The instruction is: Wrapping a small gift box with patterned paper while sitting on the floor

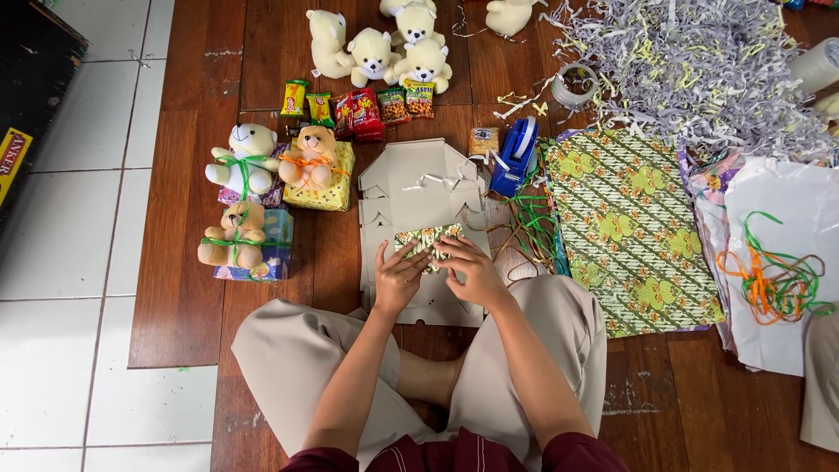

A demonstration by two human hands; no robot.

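Even, bright daylight fills the view, with soft shadows only. Mild glare shows on the white tiles [79, 262] at nine o'clock. Focus is sharp in the centre; the edges bow slightly, a wide-lens distortion.

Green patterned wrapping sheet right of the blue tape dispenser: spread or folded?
Spread. The wrapping sheet lies flat on the wooden floor, its whole pattern showing.

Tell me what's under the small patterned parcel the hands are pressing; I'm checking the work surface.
Under the patterned parcel, held by the left hand and right hand, lie flattened grey cardboard boxes on the wooden floor. The parcel's contents are covered by wrapping.
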